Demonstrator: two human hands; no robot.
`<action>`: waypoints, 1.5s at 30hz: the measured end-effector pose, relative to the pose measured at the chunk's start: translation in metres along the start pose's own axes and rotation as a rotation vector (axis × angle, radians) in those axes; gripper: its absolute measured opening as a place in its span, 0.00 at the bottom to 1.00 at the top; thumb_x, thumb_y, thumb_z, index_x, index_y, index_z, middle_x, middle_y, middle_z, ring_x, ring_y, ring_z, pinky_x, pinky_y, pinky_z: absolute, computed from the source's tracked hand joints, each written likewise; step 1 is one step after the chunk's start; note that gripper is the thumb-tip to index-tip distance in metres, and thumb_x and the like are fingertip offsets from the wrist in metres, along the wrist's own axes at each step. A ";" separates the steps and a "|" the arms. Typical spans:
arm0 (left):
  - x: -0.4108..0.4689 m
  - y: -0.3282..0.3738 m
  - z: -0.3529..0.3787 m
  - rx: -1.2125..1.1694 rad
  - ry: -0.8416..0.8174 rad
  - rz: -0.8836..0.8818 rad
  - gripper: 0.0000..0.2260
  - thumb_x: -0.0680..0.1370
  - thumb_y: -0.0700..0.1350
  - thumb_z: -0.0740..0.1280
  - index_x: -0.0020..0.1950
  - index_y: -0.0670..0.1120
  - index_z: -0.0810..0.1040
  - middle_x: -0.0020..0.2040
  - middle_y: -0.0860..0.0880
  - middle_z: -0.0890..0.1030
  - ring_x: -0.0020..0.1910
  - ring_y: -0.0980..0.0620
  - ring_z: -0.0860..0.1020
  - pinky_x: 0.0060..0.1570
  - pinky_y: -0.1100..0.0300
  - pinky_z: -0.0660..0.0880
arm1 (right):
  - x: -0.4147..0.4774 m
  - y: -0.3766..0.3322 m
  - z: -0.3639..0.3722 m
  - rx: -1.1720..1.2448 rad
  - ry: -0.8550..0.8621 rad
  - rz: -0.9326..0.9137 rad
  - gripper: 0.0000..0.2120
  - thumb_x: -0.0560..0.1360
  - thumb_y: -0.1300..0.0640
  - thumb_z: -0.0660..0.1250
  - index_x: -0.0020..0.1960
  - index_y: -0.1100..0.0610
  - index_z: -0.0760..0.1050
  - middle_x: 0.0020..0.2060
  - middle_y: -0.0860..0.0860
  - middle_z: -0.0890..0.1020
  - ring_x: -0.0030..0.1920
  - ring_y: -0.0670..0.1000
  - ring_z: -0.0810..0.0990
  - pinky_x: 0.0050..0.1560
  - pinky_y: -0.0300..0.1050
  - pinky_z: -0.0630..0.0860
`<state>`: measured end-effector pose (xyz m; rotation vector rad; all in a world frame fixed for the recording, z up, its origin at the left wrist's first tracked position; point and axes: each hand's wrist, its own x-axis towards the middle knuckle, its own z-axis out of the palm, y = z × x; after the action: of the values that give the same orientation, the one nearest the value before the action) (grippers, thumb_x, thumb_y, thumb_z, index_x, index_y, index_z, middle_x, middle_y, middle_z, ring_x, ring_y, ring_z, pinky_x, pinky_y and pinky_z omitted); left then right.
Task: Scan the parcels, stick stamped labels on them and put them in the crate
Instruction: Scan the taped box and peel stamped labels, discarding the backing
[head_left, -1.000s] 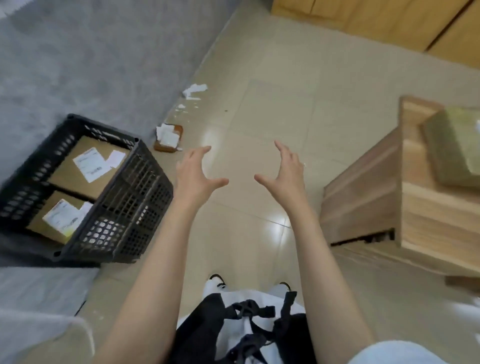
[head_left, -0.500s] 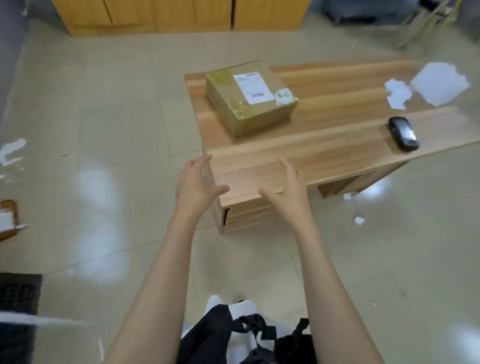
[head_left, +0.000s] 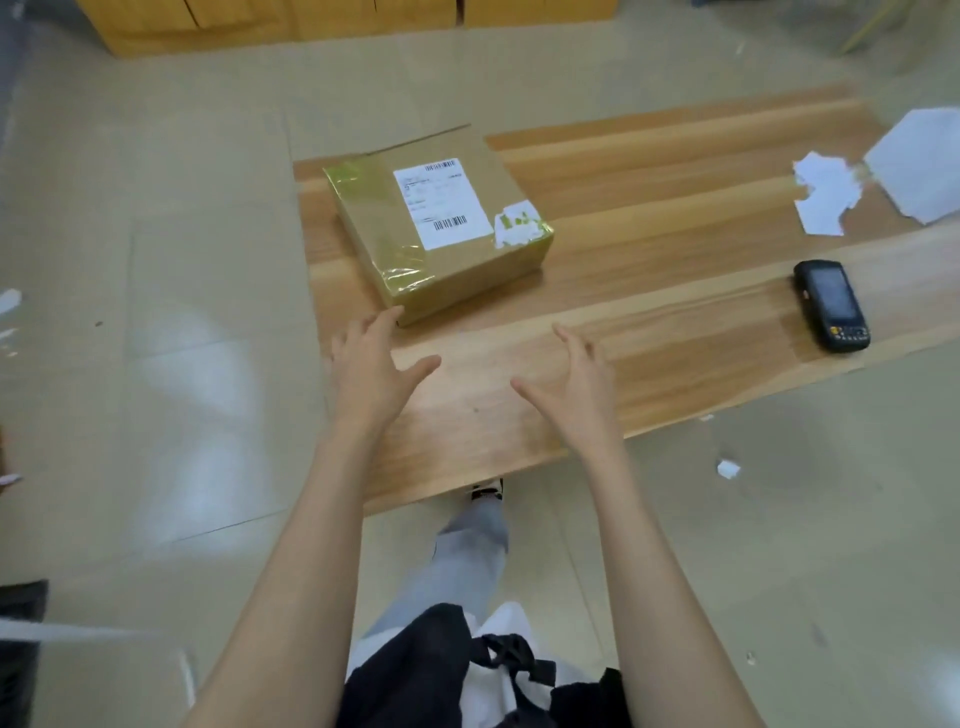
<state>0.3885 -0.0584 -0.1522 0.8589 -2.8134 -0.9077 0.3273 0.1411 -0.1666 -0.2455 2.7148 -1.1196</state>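
Glossy beige floor tiles fill most of the view, with pale yellow wooden cabinet fronts along the far edge. On the floor stands a low light-brown wooden plank counter, running from the middle out to the right. On its left end lies the brown cardboard parcel, flat, its flaps closed and bound with clear yellowish tape, so whatever it holds is hidden. Its top face carries a white shipping label with two barcodes and, at the nearer right corner, a small torn white sticker; whether either bears a stamp is too small to tell

Both bare forearms reach over the counter's near edge. The left hand has its grip released, fingers spread and empty, fingertips just beside the parcel's near corner; contact cannot be made out. The right hand hovers above bare boards, grip likewise released, apart from the parcel

By the look of it, the step in hand is fetching the parcel for scanning. The next move calls for the two hands to close on opposite sides of the box, or for the right one to go far right. There a large white sheet and torn white paper scraps lie, perhaps label stock. Nearer the front edge lies the black handheld scanner, well apart from the parcel. A dark shape at the lower left edge may be the crate; its inside is out of view
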 end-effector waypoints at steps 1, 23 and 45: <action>0.018 0.002 0.006 0.020 0.012 -0.015 0.30 0.72 0.58 0.70 0.71 0.53 0.67 0.69 0.45 0.69 0.67 0.42 0.66 0.65 0.49 0.63 | 0.022 0.000 0.000 -0.020 -0.005 -0.015 0.35 0.69 0.49 0.74 0.72 0.53 0.63 0.69 0.56 0.65 0.69 0.58 0.63 0.65 0.44 0.58; 0.147 0.038 0.055 -0.309 0.022 -0.423 0.44 0.64 0.52 0.79 0.75 0.52 0.59 0.68 0.43 0.69 0.67 0.46 0.68 0.64 0.56 0.66 | 0.241 0.008 0.016 0.093 -0.307 -0.027 0.44 0.61 0.48 0.79 0.71 0.45 0.62 0.67 0.53 0.61 0.67 0.57 0.67 0.68 0.53 0.65; 0.033 0.283 0.249 -0.314 -0.161 -0.266 0.45 0.67 0.48 0.78 0.76 0.52 0.54 0.71 0.40 0.60 0.70 0.44 0.62 0.65 0.57 0.61 | 0.176 0.260 -0.227 0.128 -0.214 0.102 0.45 0.66 0.51 0.77 0.75 0.46 0.56 0.71 0.53 0.57 0.71 0.52 0.62 0.61 0.36 0.59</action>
<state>0.1663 0.2434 -0.2037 1.1727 -2.6106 -1.4681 0.0818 0.4374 -0.2131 -0.1922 2.4308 -1.1611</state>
